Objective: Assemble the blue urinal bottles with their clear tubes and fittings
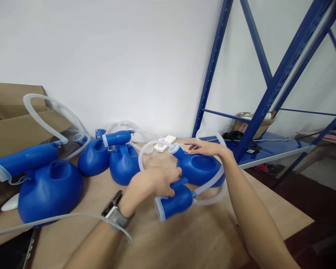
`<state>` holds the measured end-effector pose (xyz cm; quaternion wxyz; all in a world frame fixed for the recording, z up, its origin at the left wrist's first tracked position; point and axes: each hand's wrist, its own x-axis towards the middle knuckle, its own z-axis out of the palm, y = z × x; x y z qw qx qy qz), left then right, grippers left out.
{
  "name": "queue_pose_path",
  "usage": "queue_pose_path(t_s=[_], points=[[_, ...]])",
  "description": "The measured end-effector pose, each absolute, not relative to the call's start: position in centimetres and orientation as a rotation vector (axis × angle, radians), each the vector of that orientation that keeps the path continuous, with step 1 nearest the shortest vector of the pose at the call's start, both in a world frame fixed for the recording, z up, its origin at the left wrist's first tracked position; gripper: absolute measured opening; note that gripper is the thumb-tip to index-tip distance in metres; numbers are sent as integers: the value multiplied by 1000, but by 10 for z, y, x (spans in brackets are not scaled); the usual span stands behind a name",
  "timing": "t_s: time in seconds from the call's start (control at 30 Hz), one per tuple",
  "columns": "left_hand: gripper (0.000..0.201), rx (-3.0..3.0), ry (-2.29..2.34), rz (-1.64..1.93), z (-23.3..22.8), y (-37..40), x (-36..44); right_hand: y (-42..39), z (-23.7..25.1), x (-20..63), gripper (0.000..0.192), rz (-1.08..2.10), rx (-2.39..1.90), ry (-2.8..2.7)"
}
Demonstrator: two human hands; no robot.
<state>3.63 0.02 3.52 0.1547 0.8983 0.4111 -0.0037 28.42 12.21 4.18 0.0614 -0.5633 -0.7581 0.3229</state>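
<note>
Hands on the job: left hand (154,182) has its grip closed around the blue plastic funnel piece (173,203), lying just below its knuckles on the brown tabletop (190,239). Right hand (205,148) rests flat, fingers spread wide, on top of the rounded blue plastic bottle (201,170). Clear flexible tube (212,186) loops around that bottle. Left of the grip, more blue bottles (123,164) sit.

Four blue plastic urinal bottles lie on the tabletop (201,239): one (201,170) under the right grip (205,148), two (93,157) (124,164) just left of the left grip (154,181), one (49,190) far left. Four clear hoses, one (212,185) looping round the held bottle. Two cardboard boxes: one (16,123) far left, one (254,123) right of both grips.
</note>
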Motion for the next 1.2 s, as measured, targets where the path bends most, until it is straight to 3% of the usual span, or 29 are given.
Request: queue_pose_path(t_s=[0.1,0.2,0.47,0.6,0.67,0.93,1.2], points=[[24,2618,1147,213,50,7,11,103,62,289,82,898,-1642,-2284],[26,2561,1292,567,61,10,-4,84,79,292,72,702,-1543,-2211],[20,2428,1711,1993,61,28,-34,68,94,306,81,401,-1733,-2078],[16,2567,1705,2522,54,32,-32,67,94,313,85,459,-1770,-2033],[21,2790,1620,2582,48,32,-22,70,91,319,86,564,-1788,-2026],[20,3302,1113,2240,5,35,39,106,57,349,108,1116,-1983,-2228],[23,3202,1114,2130,-18,39,64,121,48,343,85,846,-2033,-2440]])
